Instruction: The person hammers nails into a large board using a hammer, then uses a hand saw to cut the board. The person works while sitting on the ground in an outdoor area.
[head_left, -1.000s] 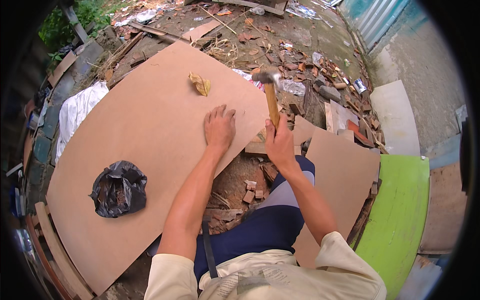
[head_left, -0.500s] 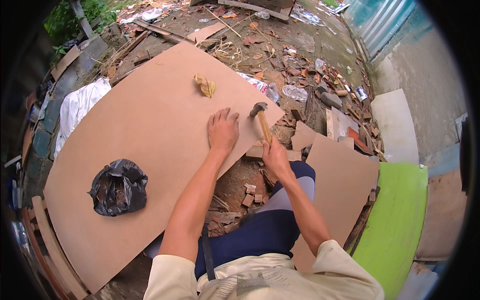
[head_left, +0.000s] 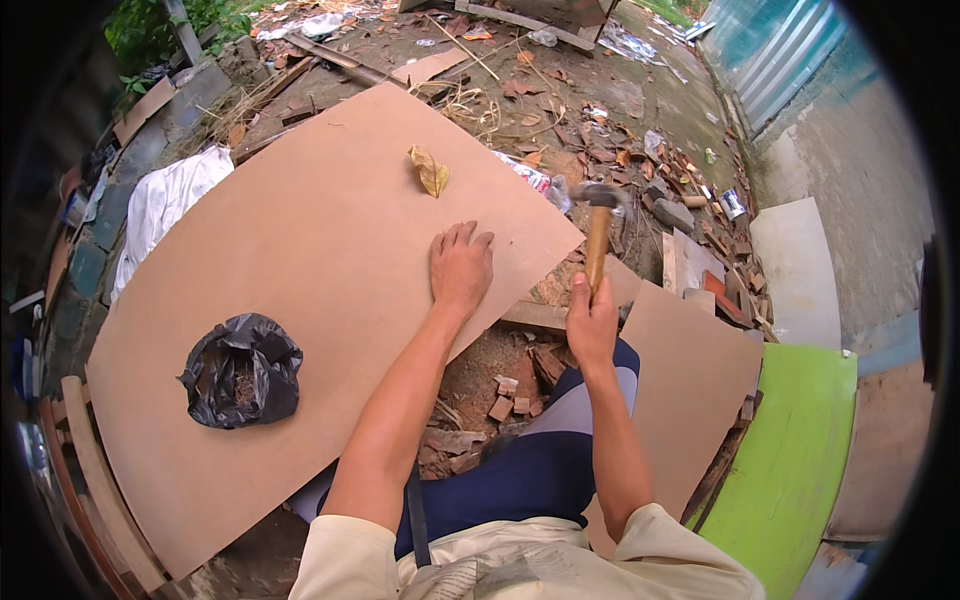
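My left hand [head_left: 463,266] lies flat on a large brown board [head_left: 330,240], near its right edge, fingers stretched out. My right hand [head_left: 592,318] is wrapped round the wooden handle of a hammer [head_left: 598,235]. The hammer is raised beyond the board's right corner, its metal head slightly blurred and off the board. A tiny spot, perhaps a nail, shows on the board between my left hand and that corner. Farther up the board lies a dry yellow leaf [head_left: 428,171]. An open black plastic bag [head_left: 240,372] with small thin brown pieces inside sits on its left part.
A second brown board [head_left: 690,385] and a bright green panel [head_left: 785,460] lie to my right. Wooden pieces [head_left: 502,408] and dirt are below the board's edge. Leaves, stones and litter cover the ground ahead. A white cloth [head_left: 170,210] lies at left; a wall [head_left: 850,150] runs along the right.
My right hand has lifted the hammer up and to the right, away from the board's corner. My left hand stays flat on the board. The whole view has shifted slightly.
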